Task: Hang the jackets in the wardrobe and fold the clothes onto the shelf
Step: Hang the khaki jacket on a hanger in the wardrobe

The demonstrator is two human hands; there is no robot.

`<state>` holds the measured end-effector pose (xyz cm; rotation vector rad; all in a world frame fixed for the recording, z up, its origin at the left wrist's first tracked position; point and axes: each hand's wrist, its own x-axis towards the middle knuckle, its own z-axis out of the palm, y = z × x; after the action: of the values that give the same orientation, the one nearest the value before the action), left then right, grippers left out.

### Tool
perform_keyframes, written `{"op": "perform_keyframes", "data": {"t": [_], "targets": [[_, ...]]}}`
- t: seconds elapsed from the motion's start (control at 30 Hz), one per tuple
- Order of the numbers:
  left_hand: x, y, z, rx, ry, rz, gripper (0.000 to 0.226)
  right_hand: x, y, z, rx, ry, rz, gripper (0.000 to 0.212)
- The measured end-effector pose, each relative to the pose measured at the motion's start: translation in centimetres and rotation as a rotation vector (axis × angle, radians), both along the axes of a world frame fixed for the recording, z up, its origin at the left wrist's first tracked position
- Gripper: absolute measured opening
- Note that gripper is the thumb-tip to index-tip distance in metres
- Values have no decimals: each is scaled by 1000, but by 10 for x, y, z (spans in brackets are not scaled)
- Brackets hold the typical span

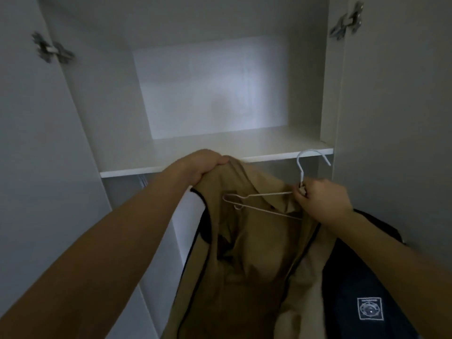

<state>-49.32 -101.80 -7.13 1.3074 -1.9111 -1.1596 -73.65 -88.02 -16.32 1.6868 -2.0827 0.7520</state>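
Your left hand (203, 165) grips the top edge of the tan jacket (247, 265), fingers curled over a bunch of fabric and lifting it just below the shelf (220, 152). From that grip the jacket hangs down between your two hands, its long axis running top to bottom, the open collar side up and the body falling out of view at the bottom. It is a plain khaki cloth with dark trim along its left edge and a dark lining showing inside.

The white wire hanger (261, 204) lies across the jacket's opening, its long axis running sideways from near your left hand to your right, the hook pointing up and curving to the right, in front of the shelf's edge. Your right hand (320, 199) pinches the hanger at its neck, just under the hook.

Below your right forearm hangs a dark navy garment (367, 302) with a square white patch.

Beyond your hands the white wardrobe (102, 106) stands open, dimly lit, a metal hinge (52, 50) on each side.
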Motion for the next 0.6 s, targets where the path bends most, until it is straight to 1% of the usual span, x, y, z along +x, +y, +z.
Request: {"op": "perform_keyframes", "data": {"t": [0.07,0.13,0.2,0.27,0.33,0.4,0.47,0.53,0.6], "targets": [[-21,20,3,-11,75,3,18,16,-8,4,-34,-163,83,37],[-38,34,2,-25,140,-13,12,30,-14,15,-71,-329,178,38],[-44,45,0,6,200,-44,7,38,-16,28,-113,-435,263,41],[-40,49,1,59,263,-43,10,41,-14,37,-143,-497,333,50],[-33,47,5,103,305,-26,13,41,-8,41,-153,-545,385,67],[-28,44,11,127,323,-14,18,43,-2,44,-123,-518,396,80],[-25,44,18,119,314,-8,20,46,2,46,-71,-372,350,86],[-23,43,24,111,313,-7,22,49,3,48,-70,-197,306,81],[-21,45,27,113,320,-10,23,52,1,50,-101,-78,271,73]]}}
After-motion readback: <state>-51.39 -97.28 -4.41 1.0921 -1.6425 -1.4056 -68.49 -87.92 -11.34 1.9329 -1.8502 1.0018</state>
